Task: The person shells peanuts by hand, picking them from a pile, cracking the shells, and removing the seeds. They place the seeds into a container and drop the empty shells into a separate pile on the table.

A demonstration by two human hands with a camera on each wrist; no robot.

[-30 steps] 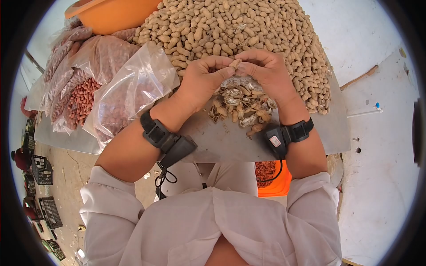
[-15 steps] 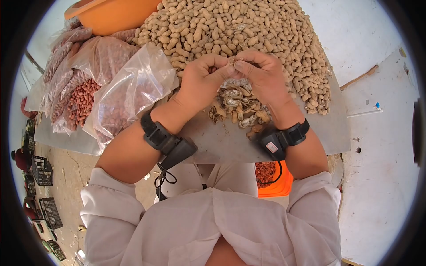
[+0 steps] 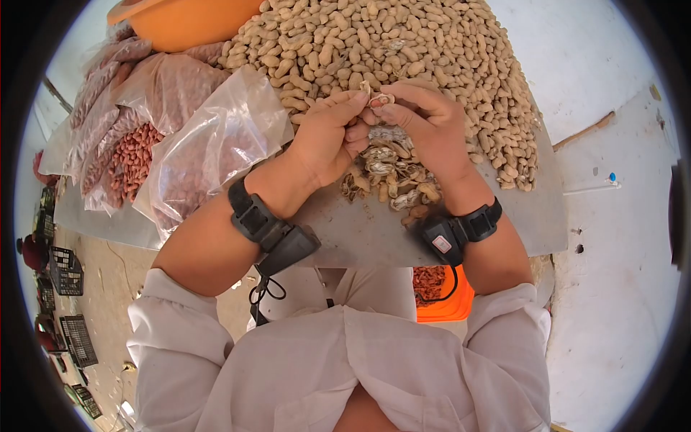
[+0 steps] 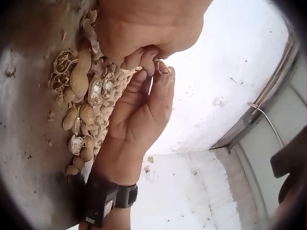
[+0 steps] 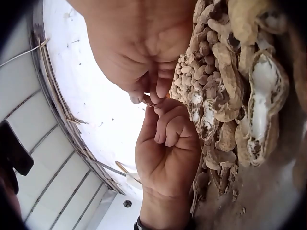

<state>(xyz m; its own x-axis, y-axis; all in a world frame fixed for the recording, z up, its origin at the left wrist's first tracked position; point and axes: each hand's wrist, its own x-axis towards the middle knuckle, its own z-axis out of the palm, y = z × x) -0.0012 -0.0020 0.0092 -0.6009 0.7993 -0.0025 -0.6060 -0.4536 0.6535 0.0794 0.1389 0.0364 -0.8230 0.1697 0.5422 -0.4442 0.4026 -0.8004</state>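
Note:
Above a heap of unshelled peanuts [image 3: 389,43], both hands meet fingertip to fingertip in the head view. The left hand [image 3: 320,144] pinches a shell piece [image 3: 366,88] between thumb and forefinger, its other fingers curled. The right hand [image 3: 433,131] pinches an opened peanut [image 3: 381,101], with something reddish showing inside. Seen from the left wrist, this broken peanut [image 4: 164,71] sits at the right hand's [image 4: 139,120] fingertips. Empty shells [image 3: 392,169] lie piled below the hands; from the right wrist, pale shell insides [image 5: 266,91] show.
Clear bags of red kernels [image 3: 191,162] lie left of the heap, under an orange basin [image 3: 191,25]. Below the metal table's [image 3: 353,234] front edge stands an orange container [image 3: 450,306] with reddish contents. A white wall [image 3: 612,252] rises at the right.
The fingertips have parted slightly, and the peanut between them now shows opened, with a piece in each hand. The left hand has turned, its lower fingers now showing.

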